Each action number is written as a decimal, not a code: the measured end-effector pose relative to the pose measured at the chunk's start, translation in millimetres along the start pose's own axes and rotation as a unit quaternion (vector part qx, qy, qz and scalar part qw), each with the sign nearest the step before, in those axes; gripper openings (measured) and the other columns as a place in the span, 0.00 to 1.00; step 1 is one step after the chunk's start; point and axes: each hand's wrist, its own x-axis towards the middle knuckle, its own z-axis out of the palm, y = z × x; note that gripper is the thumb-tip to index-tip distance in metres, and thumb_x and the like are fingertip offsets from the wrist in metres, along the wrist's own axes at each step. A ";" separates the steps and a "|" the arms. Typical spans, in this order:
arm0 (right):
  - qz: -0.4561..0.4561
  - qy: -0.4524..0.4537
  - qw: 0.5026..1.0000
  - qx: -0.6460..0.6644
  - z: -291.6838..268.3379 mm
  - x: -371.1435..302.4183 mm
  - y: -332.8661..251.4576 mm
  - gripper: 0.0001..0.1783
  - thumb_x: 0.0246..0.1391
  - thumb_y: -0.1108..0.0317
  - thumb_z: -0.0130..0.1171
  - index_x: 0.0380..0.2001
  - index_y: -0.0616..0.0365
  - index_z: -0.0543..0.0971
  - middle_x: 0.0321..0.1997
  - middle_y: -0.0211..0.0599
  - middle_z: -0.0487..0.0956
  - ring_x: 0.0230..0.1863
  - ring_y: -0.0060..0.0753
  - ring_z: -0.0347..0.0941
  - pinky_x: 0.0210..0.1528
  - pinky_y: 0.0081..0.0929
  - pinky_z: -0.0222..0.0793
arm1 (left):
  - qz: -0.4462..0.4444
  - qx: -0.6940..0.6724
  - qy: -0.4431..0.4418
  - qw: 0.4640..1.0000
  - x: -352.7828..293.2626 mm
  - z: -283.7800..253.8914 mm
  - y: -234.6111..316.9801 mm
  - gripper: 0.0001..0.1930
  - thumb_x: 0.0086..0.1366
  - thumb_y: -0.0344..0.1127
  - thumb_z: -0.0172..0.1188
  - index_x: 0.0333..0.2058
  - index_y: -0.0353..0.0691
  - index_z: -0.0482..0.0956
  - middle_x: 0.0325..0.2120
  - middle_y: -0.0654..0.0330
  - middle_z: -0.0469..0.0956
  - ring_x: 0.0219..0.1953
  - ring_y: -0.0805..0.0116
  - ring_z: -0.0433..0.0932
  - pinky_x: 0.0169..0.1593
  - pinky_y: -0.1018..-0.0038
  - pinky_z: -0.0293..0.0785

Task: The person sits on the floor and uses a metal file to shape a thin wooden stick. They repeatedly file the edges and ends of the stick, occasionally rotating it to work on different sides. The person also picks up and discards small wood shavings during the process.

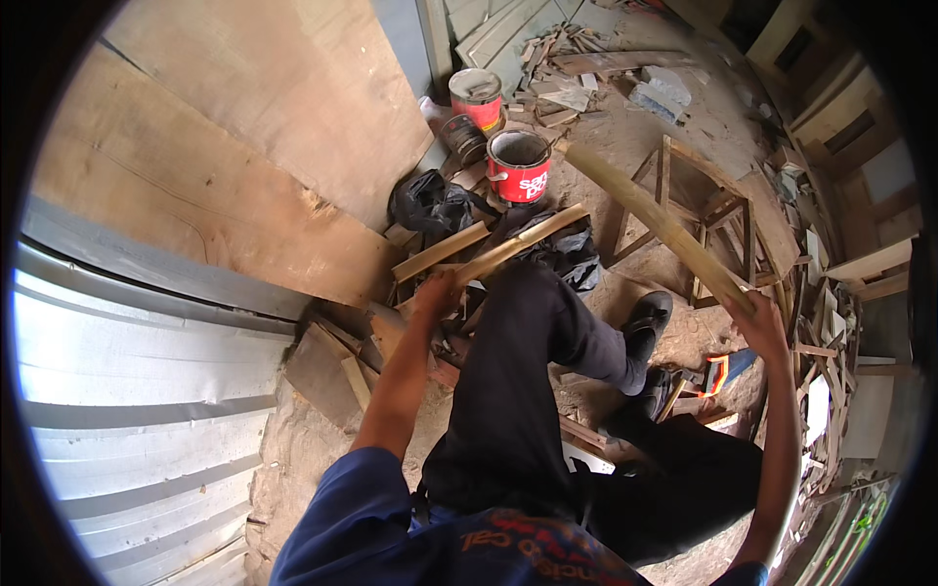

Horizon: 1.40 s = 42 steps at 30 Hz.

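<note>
My left hand (440, 296) is closed round the near end of a short wooden strip (532, 237), which slants away to the right beside my raised knee. Out to the right, my right hand (759, 324) grips the lower end of a longer wooden strip (655, 217). That strip rises toward the far left, and its far end shows near a red paint can (520, 168). Another piece of wood (442, 251) lies just beyond my left hand, next to black plastic bags (430, 203). The two strips are apart from each other.
A wooden frame (747, 239) stands at the right. Near my shoes (645, 327) lies a handsaw with an orange and black handle (716, 375). Another paint can (477, 90) stands farther back. Plywood sheets (225, 127) and corrugated metal (147, 391) border the left; wood scraps (826, 361) pile up right.
</note>
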 end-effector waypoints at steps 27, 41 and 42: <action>-0.059 0.044 0.994 0.084 39.9 86.1 -98.5 0.28 0.58 0.49 0.62 0.47 0.66 0.77 0.25 0.41 0.82 0.24 0.31 0.80 0.30 0.34 0.76 | -0.005 -0.690 -0.138 0.711 -85.4 -218.7 7.5 0.31 0.73 0.59 0.42 0.48 0.31 0.73 0.27 0.57 0.74 0.24 0.72 0.69 0.26 0.76 0.65; 0.061 -0.169 0.943 0.279 132.1 106.8 -98.1 0.16 0.52 0.72 0.66 0.36 0.75 0.74 0.27 0.46 0.80 0.23 0.35 0.79 0.24 0.34 0.77 | 0.043 -0.743 -0.106 0.660 -75.4 -202.7 70.1 0.32 0.73 0.61 0.43 0.48 0.30 0.72 0.26 0.59 0.71 0.22 0.73 0.67 0.25 0.77 0.63; 0.045 -0.163 0.952 0.255 143.0 113.9 -96.9 0.16 0.50 0.72 0.67 0.35 0.76 0.75 0.26 0.47 0.80 0.22 0.36 0.79 0.23 0.34 0.76 | 0.048 -0.738 -0.104 0.665 -77.9 -204.0 73.7 0.32 0.73 0.61 0.43 0.48 0.29 0.72 0.26 0.59 0.71 0.22 0.73 0.67 0.25 0.77 0.63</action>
